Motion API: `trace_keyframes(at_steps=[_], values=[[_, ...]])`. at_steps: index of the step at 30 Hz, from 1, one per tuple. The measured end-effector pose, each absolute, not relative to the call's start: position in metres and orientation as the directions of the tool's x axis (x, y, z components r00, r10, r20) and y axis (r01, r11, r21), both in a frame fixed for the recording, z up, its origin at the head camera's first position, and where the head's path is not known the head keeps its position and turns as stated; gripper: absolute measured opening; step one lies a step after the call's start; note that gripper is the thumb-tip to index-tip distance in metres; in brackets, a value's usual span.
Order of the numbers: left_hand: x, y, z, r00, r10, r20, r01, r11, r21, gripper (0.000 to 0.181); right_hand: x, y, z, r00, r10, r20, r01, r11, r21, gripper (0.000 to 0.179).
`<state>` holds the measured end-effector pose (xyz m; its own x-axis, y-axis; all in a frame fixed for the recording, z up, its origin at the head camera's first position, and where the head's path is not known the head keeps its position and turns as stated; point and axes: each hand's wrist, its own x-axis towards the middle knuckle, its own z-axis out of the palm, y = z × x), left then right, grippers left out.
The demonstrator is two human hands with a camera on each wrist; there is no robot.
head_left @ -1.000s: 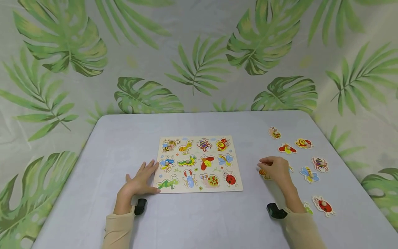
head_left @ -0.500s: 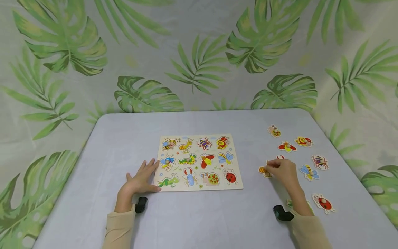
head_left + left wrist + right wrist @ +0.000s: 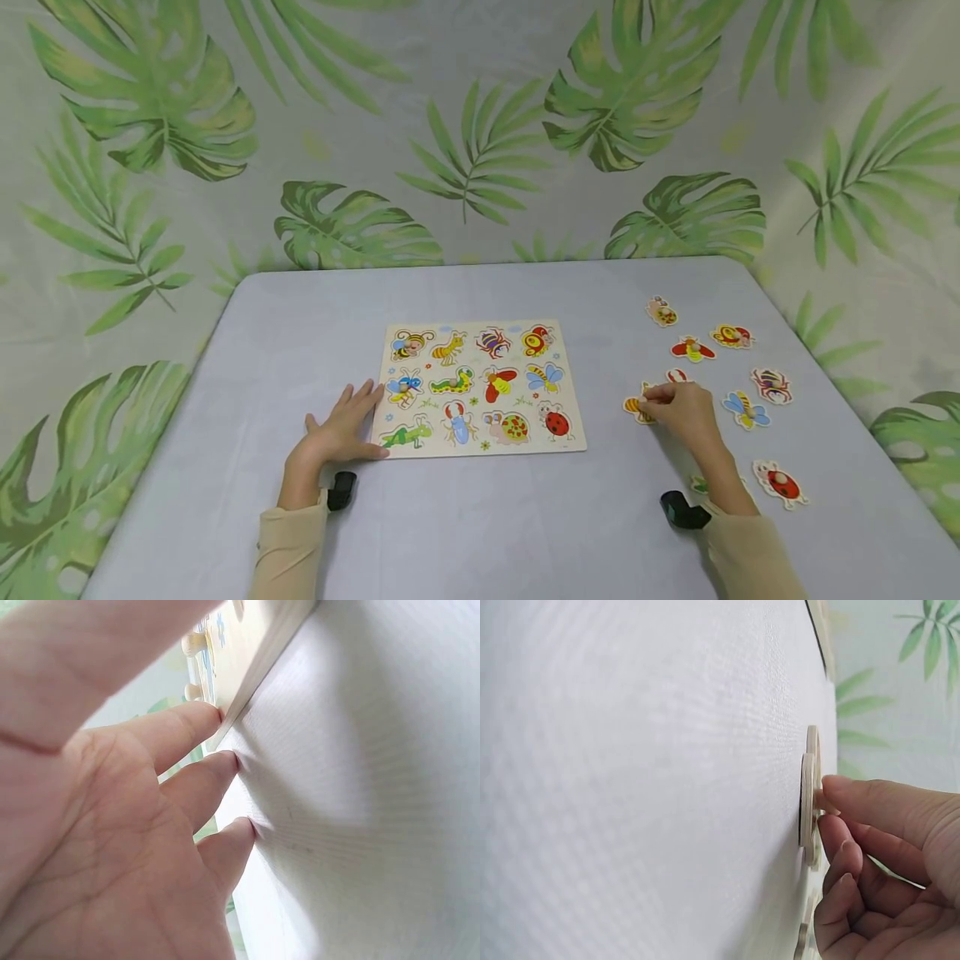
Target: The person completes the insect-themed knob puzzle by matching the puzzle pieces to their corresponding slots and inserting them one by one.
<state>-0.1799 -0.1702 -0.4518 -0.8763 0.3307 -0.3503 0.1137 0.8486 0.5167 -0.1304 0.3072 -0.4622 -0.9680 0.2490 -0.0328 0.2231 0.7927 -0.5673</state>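
A wooden insect puzzle board point(image 3: 517, 465) lies mid-table; bee point(image 3: 408, 344) and blue-winged mosquito point(image 3: 403, 387) pieces with knobs sit at its left side. My left hand point(image 3: 341, 429) rests at the board's left edge, fingers spread, thumb on the near-left corner; in the left wrist view the fingertips point(image 3: 240, 825) touch the cloth beside the edge. To the right of the board, my right hand point(image 3: 686, 417) pinches the knob of a yellow-striped insect puzzle piece point(image 3: 634, 407). In the right wrist view, thumb and forefinger hold its wooden peg point(image 3: 823, 801); the piece appears edge-on.
Loose pieces lie around the right hand: snail point(image 3: 662, 312), red-winged firefly point(image 3: 693, 349), butterfly point(image 3: 732, 337), spider point(image 3: 772, 386), dragonfly point(image 3: 747, 410) and ladybird point(image 3: 781, 484). A green piece point(image 3: 698, 484) is partly hidden by the right wrist. A leaf-print curtain point(image 3: 480, 167) hangs behind the table.
My right hand has shifted slightly right and down, its fingertips coming onto the yellow-striped piece's knob. Over the last half second it barely moves. The left hand stays at the board.
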Motion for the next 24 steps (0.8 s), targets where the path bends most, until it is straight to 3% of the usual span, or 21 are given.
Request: trace_keyframes(at_steps=[11, 24], values=[[-0.179, -0.171, -0.451, -0.877, 0.325, -0.355, 0.104, 0.848, 0.52, 0.097, -0.133, 0.304, -0.458, -0.969, 0.23, -0.086, 0.239, 0.806, -0.541, 0.02], [-0.18, -0.171, -0.452, -0.88, 0.318, -0.353, 0.095, 0.846, 0.525, 0.097, -0.139, 0.295, -0.45, -0.982, 0.187, -0.041, 0.18, 0.832, -0.524, 0.019]])
